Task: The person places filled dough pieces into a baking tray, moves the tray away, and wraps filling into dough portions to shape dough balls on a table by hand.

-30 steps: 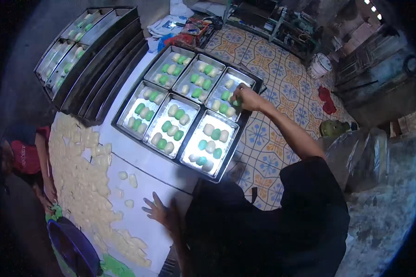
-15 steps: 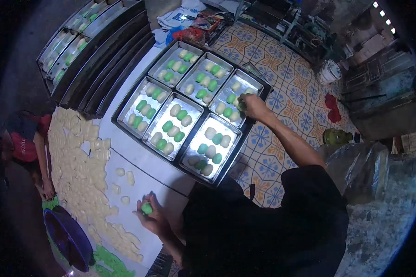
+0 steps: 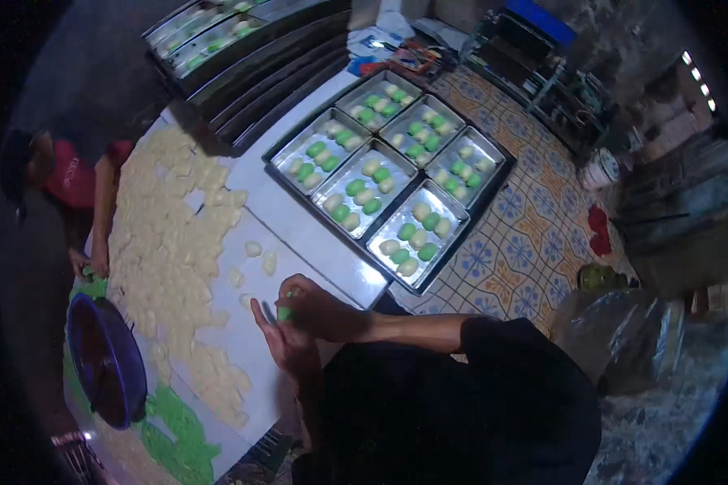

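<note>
We see the right fingers curled round a green ball (image 3: pixel 284 313), gripping it in the bend of the right hand (image 3: pixel 323 311). Its underside is lost to sight. The left hand (image 3: pixel 281 339) meets it from below with the forefinger straight; its other fingers are partly hidden, so we cannot tell whether they press on the ball. Both hands are over the bench (image 3: pixel 299 242), close to its near edge. We judge that too hard a pinch could flatten the ball, and a loose one could let it roll off that edge.

Just beyond the fingertips lie a few loose pale balls (image 3: pixel 269 261); a low sweep of the forearm could knock or squash them.

Farther out, the black tray (image 3: pixel 472 208) seems to jut past the bench's right edge, so an elbow against its near corner could tip it. In its near tin (image 3: pixel 441 198), green and cream balls sit close enough to stick if nudged.

Pale dough (image 3: pixel 162 226) covers the bench's left side, next to green dough (image 3: pixel 182 436) and a purple basin (image 3: pixel 133 347). A co-worker's hand (image 3: pixel 97 259) rests at the left edge, where crossed reaches could smear the colours.
</note>
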`<state>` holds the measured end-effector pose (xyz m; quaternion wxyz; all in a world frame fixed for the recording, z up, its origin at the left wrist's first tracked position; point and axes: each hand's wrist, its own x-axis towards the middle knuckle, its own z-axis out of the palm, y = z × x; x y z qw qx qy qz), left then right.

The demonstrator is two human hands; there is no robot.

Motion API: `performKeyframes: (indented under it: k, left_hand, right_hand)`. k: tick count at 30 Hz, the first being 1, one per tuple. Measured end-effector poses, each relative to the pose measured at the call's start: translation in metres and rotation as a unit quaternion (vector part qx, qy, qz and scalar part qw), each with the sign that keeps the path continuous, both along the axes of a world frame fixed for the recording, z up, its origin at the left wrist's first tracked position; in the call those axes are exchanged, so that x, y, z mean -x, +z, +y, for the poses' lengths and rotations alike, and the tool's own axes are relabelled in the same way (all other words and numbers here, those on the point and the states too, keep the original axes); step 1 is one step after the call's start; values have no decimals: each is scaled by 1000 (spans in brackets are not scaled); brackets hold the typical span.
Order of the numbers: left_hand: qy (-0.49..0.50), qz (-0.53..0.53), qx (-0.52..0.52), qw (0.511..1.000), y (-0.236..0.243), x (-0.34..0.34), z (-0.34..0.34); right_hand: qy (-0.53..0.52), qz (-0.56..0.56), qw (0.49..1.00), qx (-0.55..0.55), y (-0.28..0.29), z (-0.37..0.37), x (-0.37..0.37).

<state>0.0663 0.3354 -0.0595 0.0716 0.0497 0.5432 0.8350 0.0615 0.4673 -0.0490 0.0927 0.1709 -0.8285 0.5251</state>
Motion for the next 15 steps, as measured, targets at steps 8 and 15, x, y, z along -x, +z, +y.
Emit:
performKeyframes:
  k: [8, 15]
  left_hand:
    - [245, 85, 115, 959, 12, 4, -131]
    - [153, -107, -398, 898, 41, 7, -221]
  right_hand:
    - [65, -10, 991, 119, 39, -136, 32]
    - [276, -29, 954, 115, 43, -249, 69]
